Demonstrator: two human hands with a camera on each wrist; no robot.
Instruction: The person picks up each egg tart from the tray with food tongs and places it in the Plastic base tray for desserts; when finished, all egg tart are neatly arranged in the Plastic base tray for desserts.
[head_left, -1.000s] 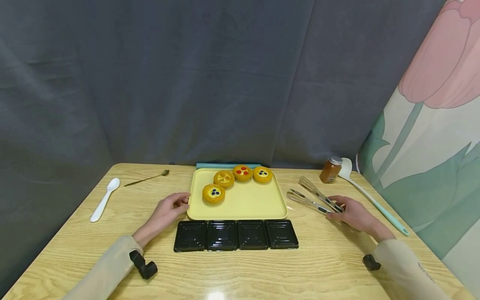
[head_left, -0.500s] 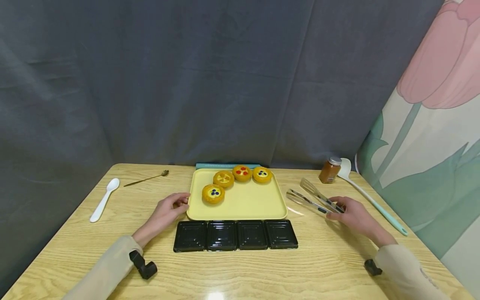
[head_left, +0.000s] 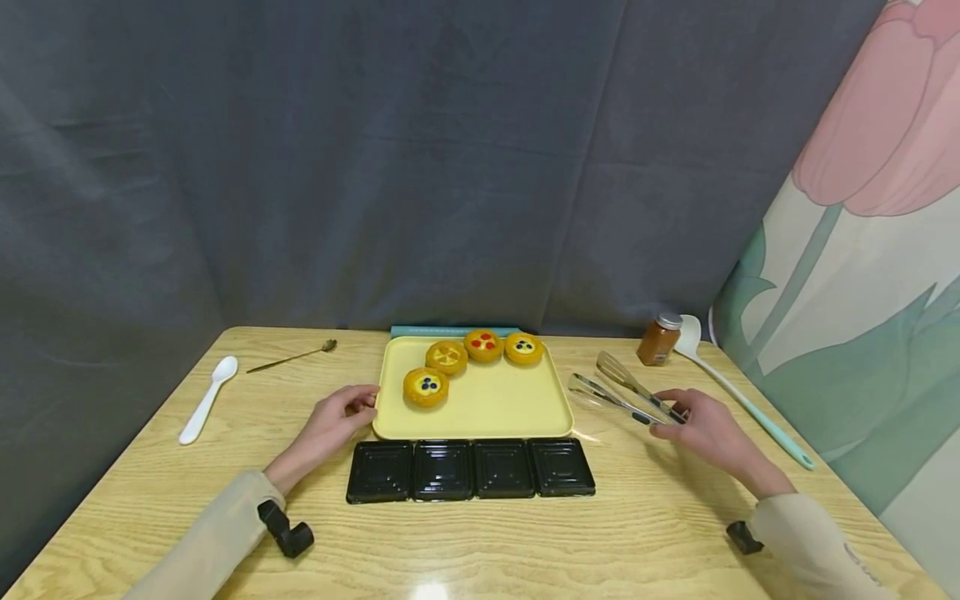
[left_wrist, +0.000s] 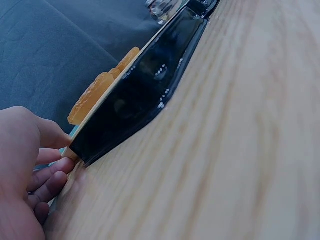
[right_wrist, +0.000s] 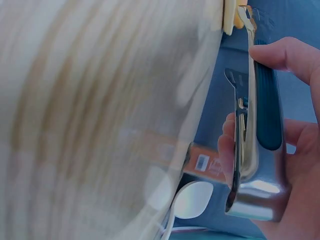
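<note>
My right hand [head_left: 708, 433] grips metal tongs [right_wrist: 270, 100] by the dark-padded handles, with thumb on one arm and fingers round the other. The tongs' arms are apart, their ends pointing toward the yellow tray [head_left: 510, 408], with nothing between them. My left hand [head_left: 333, 421] pinches the tray's left edge between thumb and fingers. Several egg tarts sit on it: a blueberry-topped tart [head_left: 426, 387] at the left, an orange-patterned tart [head_left: 446, 357] behind, a red-topped tart [head_left: 483, 345], and another blue-dotted tart [head_left: 523, 348] at the back right.
Several square black plastic containers [head_left: 474, 469] stand in a row before the tray. A white spoon [head_left: 208, 400] and a thin gold-coloured spoon [head_left: 292, 357] lie left. An orange-brown jar [head_left: 660, 340] and a green-handled ladle [head_left: 742, 396] are at the right; a teal strip [head_left: 457, 332] lies behind the tray.
The tongs in my right hand have moved slightly left and up in the head view, and their spread has varied a little. My left hand stays at the tray edge; the tarts have not moved.
</note>
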